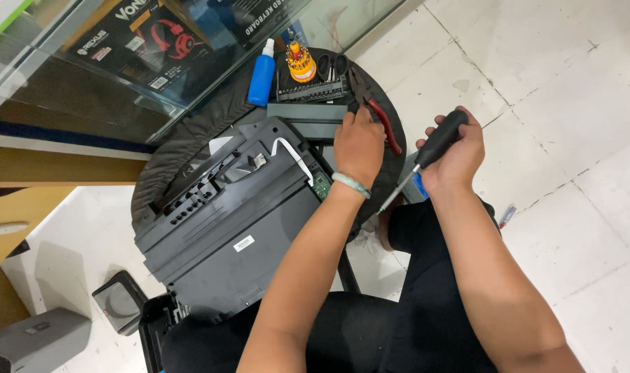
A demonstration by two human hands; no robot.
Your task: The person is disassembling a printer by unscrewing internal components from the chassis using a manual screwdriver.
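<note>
I see the screwdriver (425,155) in my right hand (456,155), just right of the printer (225,221). That grip is wrapped tight round the black handle, thumb side up, and the shaft slants down and left, its tip ending near the printer's right edge, below my left wrist. I can't tell whether the tip touches anything there; the wrist and dark clothing crowd that spot.

My left hand (358,146) lies at the printer's far right corner, palm down, fingers curled onto a dark flat panel (308,112) that sits just beyond the printer. Whether that grip is closed on the panel's edge or only pressing on it I cannot tell. A pale green bangle (351,184) rings the wrist.

The printer is a dark grey body lying tilted across a small round black desk (170,162), with a white ribbon cable (292,153) curving over its top and a bit of green circuit board (321,184) showing at the right edge, next to my left wrist.

Beyond the printer, at the desk's far side: a blue bottle (262,74) with a white cap, a yellow screwdriver bit set (301,63) standing above a bit rack (313,90), and red-handled pliers (377,114) lying just right of my left hand.

Left of the printer, low on the tiled floor (550,83), sits a small dark grey part (119,302).
</note>
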